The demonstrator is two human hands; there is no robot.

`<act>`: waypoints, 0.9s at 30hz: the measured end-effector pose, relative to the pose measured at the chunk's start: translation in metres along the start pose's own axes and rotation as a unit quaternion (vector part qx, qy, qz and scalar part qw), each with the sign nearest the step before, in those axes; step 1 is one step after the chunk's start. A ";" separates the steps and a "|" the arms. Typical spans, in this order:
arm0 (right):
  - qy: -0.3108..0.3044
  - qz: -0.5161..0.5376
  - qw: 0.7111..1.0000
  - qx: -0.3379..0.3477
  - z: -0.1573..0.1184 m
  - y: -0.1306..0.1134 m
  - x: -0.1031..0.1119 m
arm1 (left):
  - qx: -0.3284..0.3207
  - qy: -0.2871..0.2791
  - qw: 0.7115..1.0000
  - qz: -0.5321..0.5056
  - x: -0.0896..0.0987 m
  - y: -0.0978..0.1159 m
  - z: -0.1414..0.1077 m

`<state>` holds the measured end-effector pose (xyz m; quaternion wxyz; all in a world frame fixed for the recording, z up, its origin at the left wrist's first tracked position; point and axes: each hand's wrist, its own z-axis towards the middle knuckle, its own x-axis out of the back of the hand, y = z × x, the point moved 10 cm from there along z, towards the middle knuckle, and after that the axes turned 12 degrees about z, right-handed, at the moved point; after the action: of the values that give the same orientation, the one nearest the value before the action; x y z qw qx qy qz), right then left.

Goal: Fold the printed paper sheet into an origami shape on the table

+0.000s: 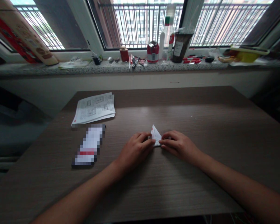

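Note:
A small folded piece of white paper (pixel 156 136) with a pointed top rests on the brown table (pixel 140 193), between my two hands. My left hand (pixel 137 147) grips its left side, fingers bent and close together. On the opposite side, my right hand (pixel 178 145) pinches the lower right corner with thumb and fingertips. Parts of the paper's lower edges are hidden under the fingertips.
Printed sheets (pixel 94 108) lie at the table's back left, with a blurred phone-like device (pixel 90 146) in front of them. Along the granite windowsill (pixel 112 68) stand a red can (pixel 152 52), a bottle (pixel 166 40), a dark cup (pixel 181 46) and small items.

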<state>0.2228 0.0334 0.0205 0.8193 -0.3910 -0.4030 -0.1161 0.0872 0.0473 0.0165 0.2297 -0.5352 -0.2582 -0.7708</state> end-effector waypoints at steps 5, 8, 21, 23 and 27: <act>-0.013 -0.040 0.999 0.007 -0.001 -0.001 0.005 | -0.047 -0.018 0.999 -0.006 0.004 0.005 0.000; -0.022 -0.071 0.997 -0.002 -0.003 0.005 0.008 | -0.060 -0.026 0.998 0.009 0.006 0.007 -0.001; 0.006 -0.047 0.999 -0.013 -0.005 0.012 0.014 | -0.059 -0.047 0.997 0.014 0.001 0.023 -0.005; 0.011 -0.028 1.000 -0.010 -0.006 0.009 0.015 | -0.052 -0.056 0.997 0.023 0.001 0.024 -0.005; 0.006 0.002 1.000 -0.020 -0.008 0.004 0.011 | -0.037 -0.069 0.997 0.023 0.001 0.024 -0.004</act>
<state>0.2365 0.0318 0.0235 0.8137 -0.4077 -0.3951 -0.1249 0.0992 0.0258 0.0195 0.2090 -0.6006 -0.2326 -0.7358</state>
